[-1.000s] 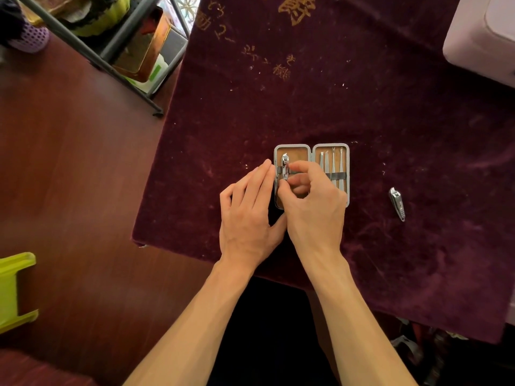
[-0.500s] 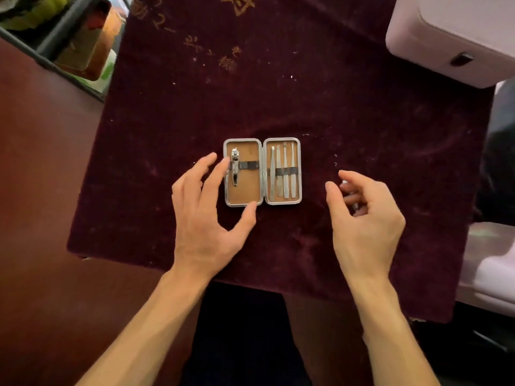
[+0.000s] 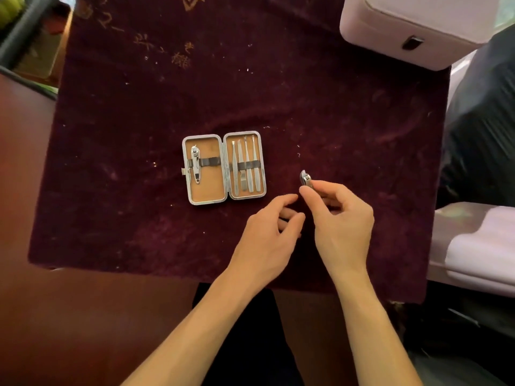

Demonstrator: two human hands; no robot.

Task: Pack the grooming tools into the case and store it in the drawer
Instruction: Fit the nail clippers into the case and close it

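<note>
The grooming case [image 3: 206, 196] lies open on the dark red cloth [image 3: 139, 162]. A small nail clipper [image 3: 196, 164] sits under the strap in its left half. Several slim metal tools [image 3: 246, 165] are strapped in its right half. To the right of the case, my right hand [image 3: 338, 221] pinches a second nail clipper [image 3: 305, 179] between thumb and fingers, its head sticking up. My left hand [image 3: 267, 232] hovers just left of the right hand with loosely curled fingers, holding nothing.
A pale pink box with a dark latch [image 3: 412, 29] stands at the cloth's back right corner. Pale fabric [image 3: 479, 246] lies off the right edge. A metal rack [image 3: 25, 37] stands at the back left. The brown tabletop [image 3: 83, 316] borders the cloth.
My right hand has picked up the loose nail clipper from the cloth. My left hand left the case's side and moved right, close to the right hand.
</note>
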